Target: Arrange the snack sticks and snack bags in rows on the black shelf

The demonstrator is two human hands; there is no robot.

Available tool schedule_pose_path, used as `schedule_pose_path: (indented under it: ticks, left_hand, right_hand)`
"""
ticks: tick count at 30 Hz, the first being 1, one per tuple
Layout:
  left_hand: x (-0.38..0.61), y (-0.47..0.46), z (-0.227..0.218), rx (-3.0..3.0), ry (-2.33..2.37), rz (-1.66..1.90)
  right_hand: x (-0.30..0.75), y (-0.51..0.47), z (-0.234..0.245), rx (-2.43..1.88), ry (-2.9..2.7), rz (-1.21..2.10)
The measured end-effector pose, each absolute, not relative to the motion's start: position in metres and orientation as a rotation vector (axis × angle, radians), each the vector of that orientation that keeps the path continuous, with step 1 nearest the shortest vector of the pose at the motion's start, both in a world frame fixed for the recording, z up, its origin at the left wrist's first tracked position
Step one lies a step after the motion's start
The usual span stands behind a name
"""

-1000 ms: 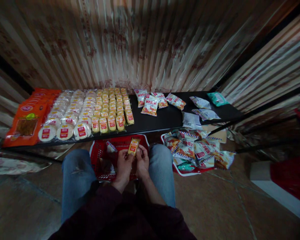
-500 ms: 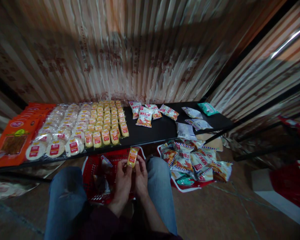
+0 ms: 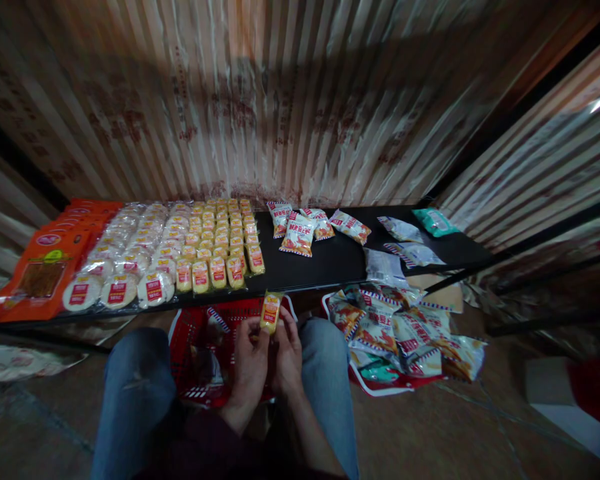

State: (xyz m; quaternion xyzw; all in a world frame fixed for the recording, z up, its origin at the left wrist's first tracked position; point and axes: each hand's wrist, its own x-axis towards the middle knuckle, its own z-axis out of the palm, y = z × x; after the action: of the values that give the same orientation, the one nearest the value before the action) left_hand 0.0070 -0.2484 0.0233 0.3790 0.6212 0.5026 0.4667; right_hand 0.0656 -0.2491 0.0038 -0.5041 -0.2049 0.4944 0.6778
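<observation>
My left hand [image 3: 249,360] and my right hand [image 3: 287,353] are pressed together in front of my knees, both pinching one small yellow snack packet [image 3: 271,311] with a red label, held upright. Below them a red plastic basket [image 3: 195,333] sits on the floor between my legs. Just beyond, on the low black shelf [image 3: 330,263], lie rows of the same yellow packets [image 3: 223,243].
Left on the shelf are round white cakes [image 3: 125,267] and orange bags [image 3: 45,267]; red-and-white snack bags [image 3: 300,230] lie mid-shelf, pale packets [image 3: 410,233] right. A second basket heaped with snack bags [image 3: 400,330] stands at my right knee. Corrugated sheet walls stand behind.
My view has shifted slightly. Both hands keep their hold on the yellow packet, now lifted a little nearer the shelf's front edge.
</observation>
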Motion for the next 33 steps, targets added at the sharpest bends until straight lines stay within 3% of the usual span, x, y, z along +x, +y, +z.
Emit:
schedule_pose_path:
  ticks: [33]
  left_hand:
    - [0.003,-0.255,0.034,1.235,1.529,1.229]
  right_hand:
    - [0.066,-0.240,0.016,-1.038,-0.177,1.286]
